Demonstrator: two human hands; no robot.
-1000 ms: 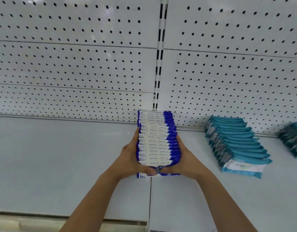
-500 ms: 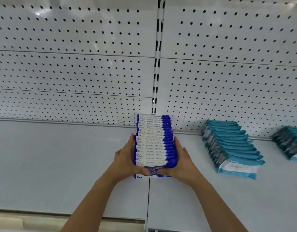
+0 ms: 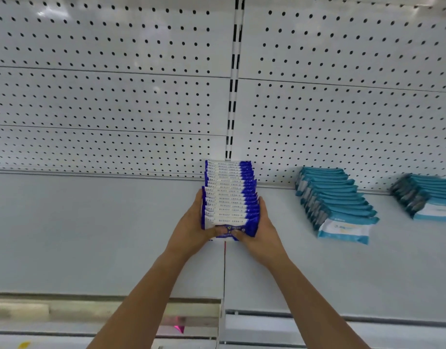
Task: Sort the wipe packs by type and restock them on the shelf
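A row of several blue-and-white wipe packs [image 3: 229,195] stands on edge on the white shelf [image 3: 91,235], reaching back to the pegboard wall. My left hand [image 3: 191,227] grips the row's left side and front, thumb across the nearest pack. My right hand [image 3: 259,230] grips its right side the same way. To the right a row of teal-and-white wipe packs [image 3: 335,205] leans on the shelf, and a second teal row [image 3: 428,197] sits at the far right edge.
The perforated back wall [image 3: 116,96] rises behind the shelf, with a slotted upright [image 3: 233,84] at the centre. A seam [image 3: 224,268] runs between two shelf boards under my hands. The shelf's front lip [image 3: 103,306] lies below.
The blue row, held between both hands, has slid back along the shelf until its far end meets the back wall. The teal rows have stayed put.
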